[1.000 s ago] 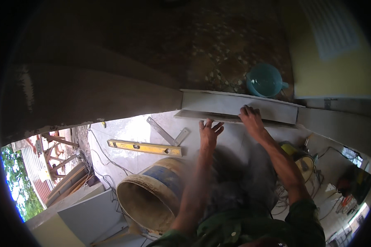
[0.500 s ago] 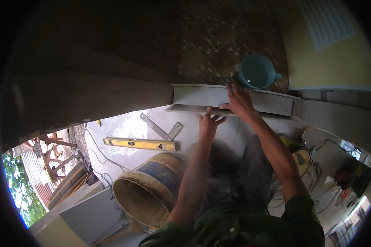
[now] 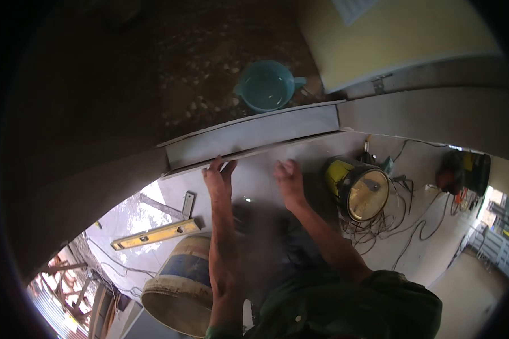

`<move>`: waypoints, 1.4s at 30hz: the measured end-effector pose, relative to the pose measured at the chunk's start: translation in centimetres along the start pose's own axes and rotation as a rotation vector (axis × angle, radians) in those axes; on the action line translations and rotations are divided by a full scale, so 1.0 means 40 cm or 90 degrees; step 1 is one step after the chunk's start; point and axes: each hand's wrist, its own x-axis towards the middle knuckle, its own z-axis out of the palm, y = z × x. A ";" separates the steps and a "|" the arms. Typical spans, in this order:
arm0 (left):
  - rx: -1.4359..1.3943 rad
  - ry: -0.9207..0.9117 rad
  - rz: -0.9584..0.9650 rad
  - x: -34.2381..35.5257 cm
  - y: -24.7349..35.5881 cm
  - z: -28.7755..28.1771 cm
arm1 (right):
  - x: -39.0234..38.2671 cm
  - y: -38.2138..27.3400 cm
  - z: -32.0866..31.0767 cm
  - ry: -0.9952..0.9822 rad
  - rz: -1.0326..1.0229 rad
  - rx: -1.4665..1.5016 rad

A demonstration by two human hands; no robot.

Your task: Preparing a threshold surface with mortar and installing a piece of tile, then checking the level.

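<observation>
A long pale tile strip (image 3: pixel 266 131) fills the face of a raised step, with a thin ledge (image 3: pixel 288 142) along its lower edge and a dark gap between them. My left hand (image 3: pixel 218 179) is at this ledge, its fingertips closed over the edge left of the middle. Below the ledge and apart from it, my right hand (image 3: pixel 290 182) hangs with fingers curled in and nothing visible in them. On the step above the strip stands a teal plastic pot with side handles (image 3: pixel 267 86).
A yellow spirit level (image 3: pixel 155 234) and a metal square (image 3: pixel 188 205) lie on the floor at left. Nearby is a large tilted dirty bucket (image 3: pixel 178 288). To the right, a black-and-yellow bucket (image 3: pixel 367 195) stands among tangled cables (image 3: pixel 404 212).
My right hand has left the top of the strip and drawn back below the ledge, fingers curling. My left hand has moved left along the ledge. The view has turned and shifted right.
</observation>
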 end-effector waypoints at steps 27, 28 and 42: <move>1.584 -0.310 0.701 0.175 0.142 0.154 | 0.150 0.140 -0.014 -0.070 0.191 0.620; 1.557 -0.328 0.664 0.201 0.168 0.105 | 0.127 0.099 0.012 -0.052 0.225 0.554; 1.600 -0.386 0.394 0.272 0.121 0.138 | 0.141 0.073 -0.004 -0.107 0.240 0.576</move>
